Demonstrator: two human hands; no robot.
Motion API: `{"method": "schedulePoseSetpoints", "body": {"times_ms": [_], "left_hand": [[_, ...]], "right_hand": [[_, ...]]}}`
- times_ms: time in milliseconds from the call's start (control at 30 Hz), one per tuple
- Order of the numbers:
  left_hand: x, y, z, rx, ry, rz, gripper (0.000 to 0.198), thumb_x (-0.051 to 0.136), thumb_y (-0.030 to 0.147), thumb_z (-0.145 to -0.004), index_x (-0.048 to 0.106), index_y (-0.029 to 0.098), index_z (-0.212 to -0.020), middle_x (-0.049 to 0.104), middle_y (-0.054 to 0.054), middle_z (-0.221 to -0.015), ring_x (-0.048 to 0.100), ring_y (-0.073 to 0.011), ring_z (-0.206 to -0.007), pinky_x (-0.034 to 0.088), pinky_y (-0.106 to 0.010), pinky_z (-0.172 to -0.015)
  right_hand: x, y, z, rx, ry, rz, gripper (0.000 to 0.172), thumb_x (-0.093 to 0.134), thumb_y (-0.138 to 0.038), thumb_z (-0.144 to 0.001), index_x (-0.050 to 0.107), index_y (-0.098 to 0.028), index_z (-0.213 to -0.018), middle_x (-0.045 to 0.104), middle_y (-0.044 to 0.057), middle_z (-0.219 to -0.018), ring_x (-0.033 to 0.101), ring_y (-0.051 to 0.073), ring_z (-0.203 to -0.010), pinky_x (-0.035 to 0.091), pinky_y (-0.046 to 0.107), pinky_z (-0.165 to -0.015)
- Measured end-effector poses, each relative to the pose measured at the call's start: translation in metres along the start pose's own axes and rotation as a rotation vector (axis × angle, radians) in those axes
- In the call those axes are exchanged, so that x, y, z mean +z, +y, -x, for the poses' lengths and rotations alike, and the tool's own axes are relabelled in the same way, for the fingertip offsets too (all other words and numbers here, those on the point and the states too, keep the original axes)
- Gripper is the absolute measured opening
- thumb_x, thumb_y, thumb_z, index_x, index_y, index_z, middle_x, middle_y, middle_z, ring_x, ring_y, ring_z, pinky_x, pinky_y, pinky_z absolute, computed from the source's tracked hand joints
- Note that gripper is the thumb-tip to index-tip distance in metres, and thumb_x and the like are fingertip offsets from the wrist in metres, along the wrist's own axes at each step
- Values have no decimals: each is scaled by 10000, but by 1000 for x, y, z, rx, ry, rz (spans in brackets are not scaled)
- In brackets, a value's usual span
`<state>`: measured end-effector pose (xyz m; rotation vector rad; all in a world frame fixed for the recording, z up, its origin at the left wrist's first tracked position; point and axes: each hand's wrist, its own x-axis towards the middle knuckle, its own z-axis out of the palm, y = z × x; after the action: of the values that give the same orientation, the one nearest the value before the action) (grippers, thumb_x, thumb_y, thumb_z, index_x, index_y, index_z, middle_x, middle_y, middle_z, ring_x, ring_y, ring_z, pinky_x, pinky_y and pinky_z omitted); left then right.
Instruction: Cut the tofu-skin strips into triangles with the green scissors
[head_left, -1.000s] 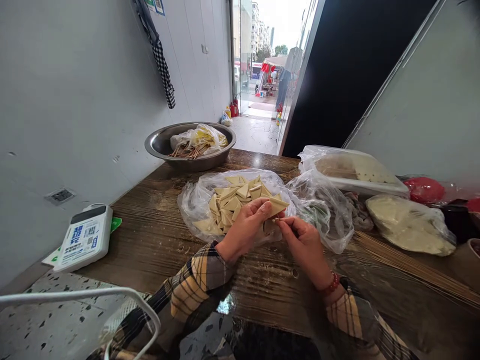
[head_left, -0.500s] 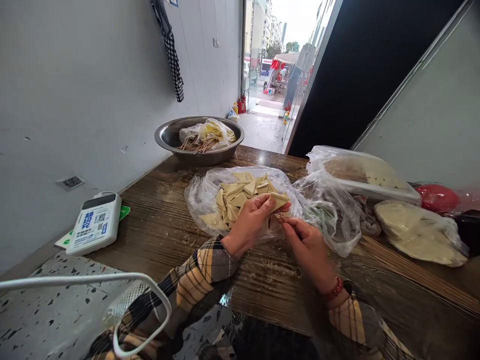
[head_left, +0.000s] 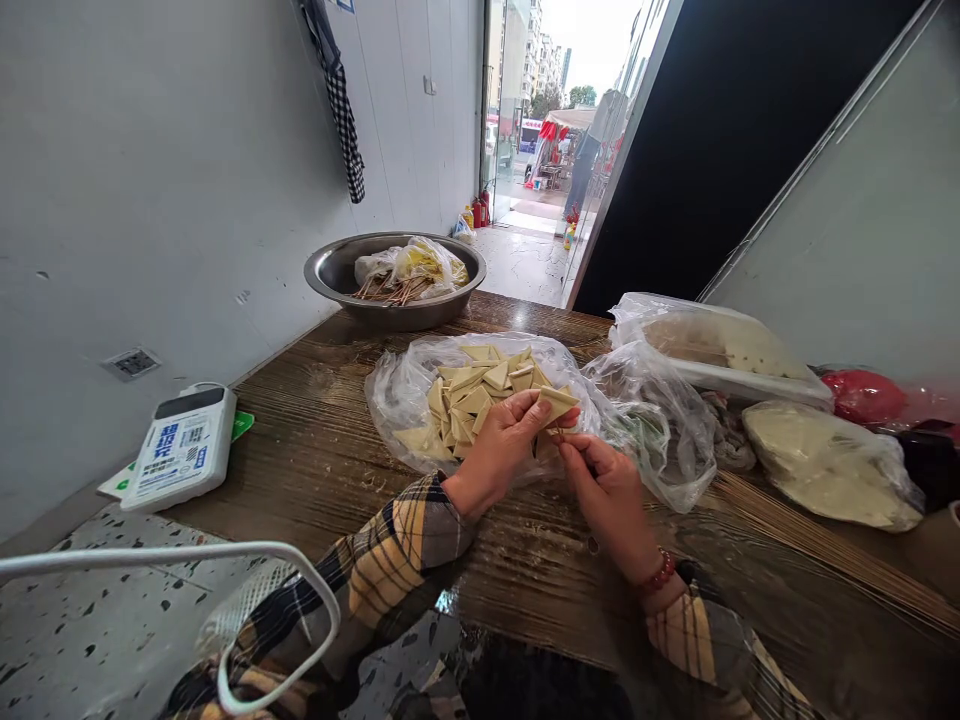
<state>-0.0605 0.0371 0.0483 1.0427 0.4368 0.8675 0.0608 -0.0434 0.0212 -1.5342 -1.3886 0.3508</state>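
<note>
My left hand (head_left: 499, 450) pinches a folded triangle of pale tofu sheet (head_left: 559, 402) between thumb and fingers. Close below it, my right hand (head_left: 611, 500) has its thumb and forefinger closed on a thin bamboo skewer (head_left: 560, 431), of which only a short bit shows at the triangle's lower edge. How far the skewer goes into the tofu I cannot tell. Under and behind my hands, a pile of similar tofu triangles (head_left: 474, 392) lies on a spread clear plastic bag (head_left: 390, 395).
A steel basin (head_left: 405, 316) with bagged skewers stands at the back left. To the right are a bundle of bamboo skewers (head_left: 817, 540), a bag of pale sheets (head_left: 832, 465) and a wrapped tray (head_left: 720, 345). A white boxy device (head_left: 180, 450) sits at the left edge.
My right hand has come slightly nearer the tofu triangle, so less of the skewer shows between them. The whole view has shifted a little; the pile looks the same.
</note>
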Motion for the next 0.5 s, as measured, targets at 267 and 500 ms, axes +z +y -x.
{"method": "schedulePoseSetpoints", "body": {"times_ms": [267,500], "left_hand": [[0,-7,7,-57,-22,125,385,726,471,-738,632,125,-875,722,-109,-907,695,-243,-936,513,-312,-812],[-7,-18,3,-77,-35,164,432,696,513,-755,616,130,-937,720,-103,-865,695,-245,-897,492,-413,-901]], "right_hand": [[-5,3,9,98,-23,46,310,543,-447,-869,729,-210,-940,770,62,-923,688,235,-799,508,342,-732],[-12,0,11,182,-37,260,369,534,-533,-792,734,-233,-872,762,57,-766,687,265,-679,493,344,-569]]}}
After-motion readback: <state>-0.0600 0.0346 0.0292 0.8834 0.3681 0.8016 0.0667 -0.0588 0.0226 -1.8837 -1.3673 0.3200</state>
